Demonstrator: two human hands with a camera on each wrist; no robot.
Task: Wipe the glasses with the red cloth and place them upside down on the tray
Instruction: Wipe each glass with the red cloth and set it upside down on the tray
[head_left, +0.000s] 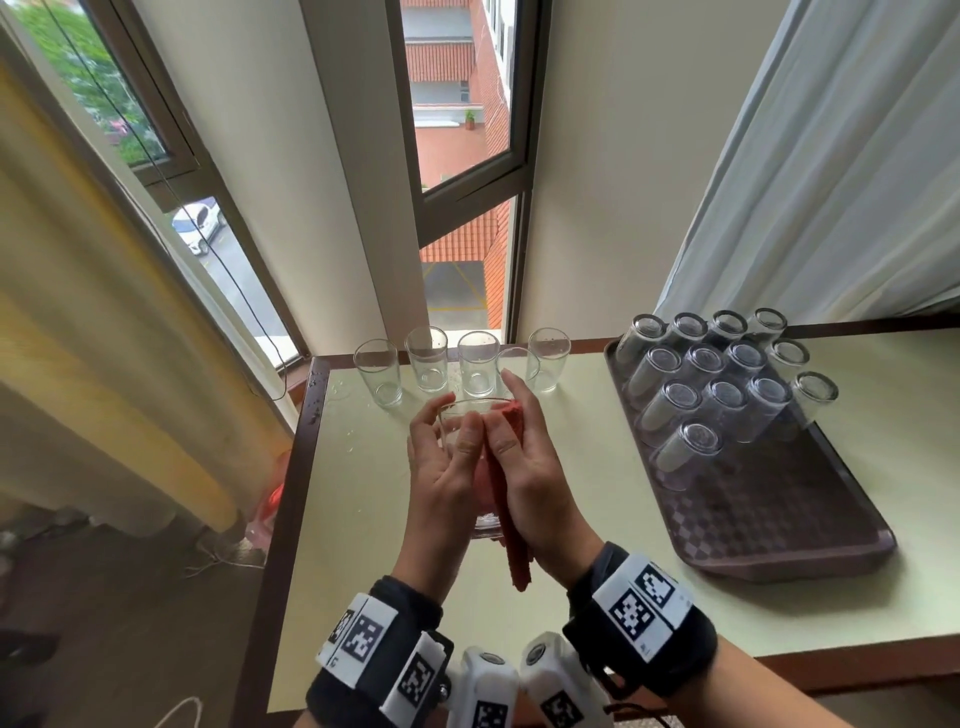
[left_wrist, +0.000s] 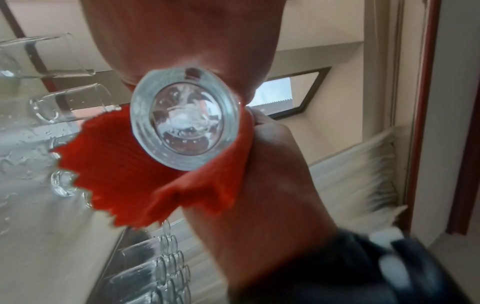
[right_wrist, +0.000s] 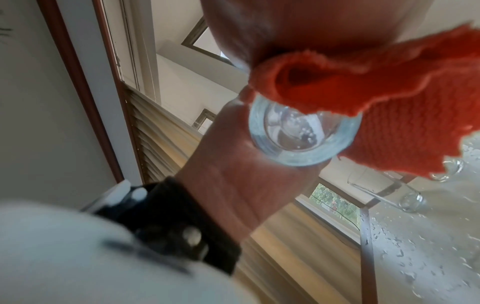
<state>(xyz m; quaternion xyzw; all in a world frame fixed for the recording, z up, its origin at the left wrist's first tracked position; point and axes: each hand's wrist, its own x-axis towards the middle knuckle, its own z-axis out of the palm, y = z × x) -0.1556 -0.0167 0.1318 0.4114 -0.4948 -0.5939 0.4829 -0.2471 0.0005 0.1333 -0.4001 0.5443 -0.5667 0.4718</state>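
Observation:
I hold a clear glass (head_left: 485, 519) upright above the table between both hands. My left hand (head_left: 449, 426) grips its left side, thumb near the rim. My right hand (head_left: 519, 431) wraps the red cloth (head_left: 511, 525) against the glass's right side, and the cloth's tail hangs below my palm. In the left wrist view the glass's (left_wrist: 184, 119) thick base faces the camera, with the cloth (left_wrist: 116, 156) round its lower side. The right wrist view shows the same base (right_wrist: 301, 135) with the cloth (right_wrist: 389, 115) beside it. The brown tray (head_left: 779, 509) at the right carries several upside-down glasses (head_left: 722, 374).
Several upright glasses (head_left: 427, 358) stand in a row at the table's back edge, just beyond my hands. Water drops (right_wrist: 415, 267) lie on the pale tabletop near its left edge (head_left: 306, 467). Windows and curtains rise behind the table.

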